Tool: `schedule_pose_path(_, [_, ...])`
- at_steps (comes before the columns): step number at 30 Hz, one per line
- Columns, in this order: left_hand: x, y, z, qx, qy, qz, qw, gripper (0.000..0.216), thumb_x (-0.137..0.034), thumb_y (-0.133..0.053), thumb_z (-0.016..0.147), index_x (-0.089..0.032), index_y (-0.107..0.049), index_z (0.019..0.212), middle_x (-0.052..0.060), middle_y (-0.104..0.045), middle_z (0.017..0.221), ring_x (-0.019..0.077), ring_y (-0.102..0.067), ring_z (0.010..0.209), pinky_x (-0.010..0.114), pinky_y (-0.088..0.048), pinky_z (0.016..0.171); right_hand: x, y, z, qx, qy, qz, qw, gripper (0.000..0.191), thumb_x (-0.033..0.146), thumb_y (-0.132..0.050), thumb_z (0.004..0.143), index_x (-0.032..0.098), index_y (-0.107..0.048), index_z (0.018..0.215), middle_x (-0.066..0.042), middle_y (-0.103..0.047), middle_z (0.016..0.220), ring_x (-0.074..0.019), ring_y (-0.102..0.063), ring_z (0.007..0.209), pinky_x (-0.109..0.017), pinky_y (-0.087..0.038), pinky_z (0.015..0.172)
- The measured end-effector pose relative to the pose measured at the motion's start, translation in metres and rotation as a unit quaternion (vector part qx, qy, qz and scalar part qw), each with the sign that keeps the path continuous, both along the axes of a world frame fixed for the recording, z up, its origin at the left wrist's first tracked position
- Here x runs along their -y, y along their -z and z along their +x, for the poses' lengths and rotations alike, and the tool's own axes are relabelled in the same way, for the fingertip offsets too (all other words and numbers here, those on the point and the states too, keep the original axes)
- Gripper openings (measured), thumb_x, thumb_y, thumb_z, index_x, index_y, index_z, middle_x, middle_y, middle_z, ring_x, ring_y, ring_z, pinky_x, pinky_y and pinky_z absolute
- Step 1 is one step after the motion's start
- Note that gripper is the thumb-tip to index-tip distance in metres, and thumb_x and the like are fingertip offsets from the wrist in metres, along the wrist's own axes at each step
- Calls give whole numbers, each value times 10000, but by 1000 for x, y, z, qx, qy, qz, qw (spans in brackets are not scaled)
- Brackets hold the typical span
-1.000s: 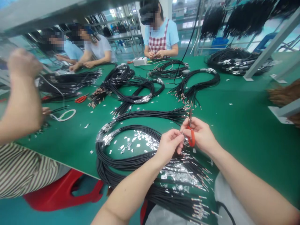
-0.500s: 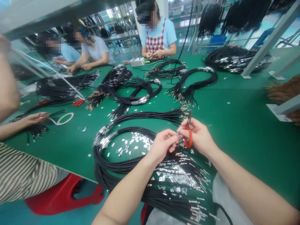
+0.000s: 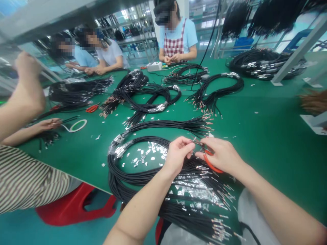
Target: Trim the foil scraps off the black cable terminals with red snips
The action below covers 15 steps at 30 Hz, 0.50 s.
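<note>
My right hand [image 3: 221, 152] grips red-handled scissors [image 3: 212, 164], whose blades point left toward the fingertips of my other hand. Pinched in my left hand [image 3: 180, 153] is the end of a black cable; its pale tip [image 3: 194, 139] shows by the scissor blades. Whether the blades touch it is too small to tell. Beneath both hands lies a looped bundle of black cables [image 3: 114, 177] with stripped, coppery ends at the right. Silvery foil scraps [image 3: 143, 156] are strewn inside the loop, and more foil [image 3: 196, 187] lies under the cable ends.
More cable coils [image 3: 150, 98] cover the far side of the green table [image 3: 268, 146]. At left a co-worker's hand [image 3: 51, 124] holds cables by a white tape roll [image 3: 78, 126]. Other red scissors [image 3: 92, 108] lie beyond. A metal post [image 3: 291, 58] stands at right. Several co-workers sit around.
The scissors have swung from upright to pointing left, with the blades now at the cable tip in my left fingers. The co-worker's raised arm at left has moved into view.
</note>
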<state>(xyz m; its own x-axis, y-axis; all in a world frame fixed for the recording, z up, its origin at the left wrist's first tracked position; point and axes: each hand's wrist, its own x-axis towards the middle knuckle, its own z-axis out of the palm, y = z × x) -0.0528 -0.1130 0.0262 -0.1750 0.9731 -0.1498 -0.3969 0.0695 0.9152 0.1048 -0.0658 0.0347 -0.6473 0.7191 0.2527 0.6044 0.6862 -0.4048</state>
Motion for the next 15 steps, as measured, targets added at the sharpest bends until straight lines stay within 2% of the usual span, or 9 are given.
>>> schedule_pose_path(6, [2,-1,1,-2,12,-2,1000,211,-249,-737,614,-131,-575,678,-40,-511,525,39,-418,446,174,-305,420,1,-3,1,-6,-4,23,1000,287,466,-546,818,192,-624,859,-58,-665,736,-180,-577,621,-269,-390,561])
schedule_pose_path(9, [2,-5,-1,2,9,4,1000,222,-262,-741,611,-134,-569,670,-35,-520,534,40,-417,443,180,-292,417,-3,1,4,-17,-2,10,1000,270,450,-574,802,191,-629,855,-48,-658,725,-168,-562,598,-267,-385,555])
schedule_pose_path(12, [1,-8,-4,16,-24,29,999,228,-283,-733,624,-141,-563,680,-31,-531,561,42,-422,451,185,-281,417,-7,5,5,-53,21,-33,998,229,422,-641,749,205,-630,821,-12,-620,655,-152,-532,553,-264,-372,538])
schedule_pose_path(15, [2,-7,-4,18,-30,36,999,214,-274,-721,645,-146,-560,701,-33,-530,571,44,-428,459,186,-287,426,-2,2,1,-201,68,-127,969,205,391,-670,723,208,-588,764,17,-574,607,-140,-522,541,-258,-389,524])
